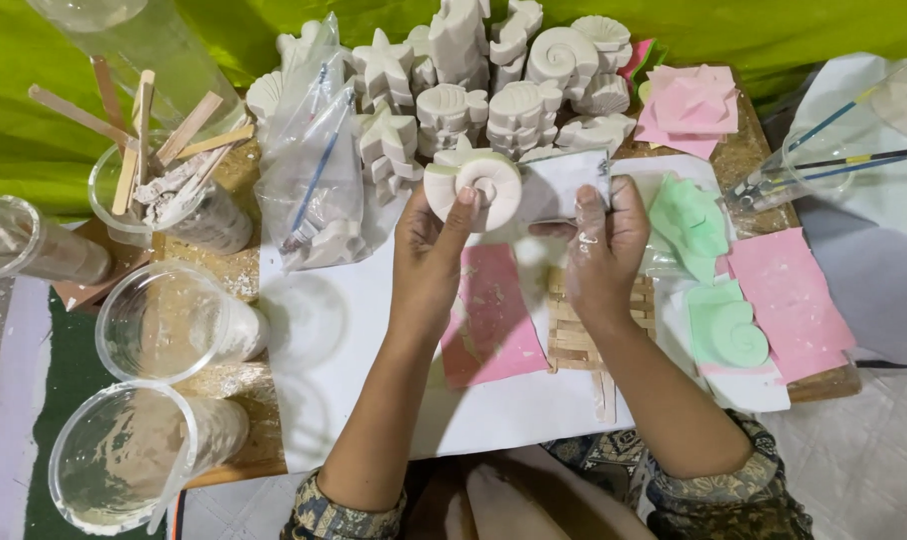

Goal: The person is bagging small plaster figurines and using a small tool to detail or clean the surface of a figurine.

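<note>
Left hand [436,245] grips a white plaster snail-shell cast [474,188]; right hand [602,243] pinches a grey sanding sheet [564,185] beside it. Stacked plaster casts [494,90] stand beyond; plastic cups [159,325] at left.

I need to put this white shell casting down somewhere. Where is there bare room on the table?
The white sheet is bare between the plastic cups and the pink sheet, under the left hand, and along its near edge. It is crowded behind with stacked white castings, and right of the right hand with green moulds.

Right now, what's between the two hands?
In the head view, a small grey-white sheet spans the gap: the right hand pinches one edge, and the other edge sits behind the white shell-shaped cast held by the left hand.
</note>
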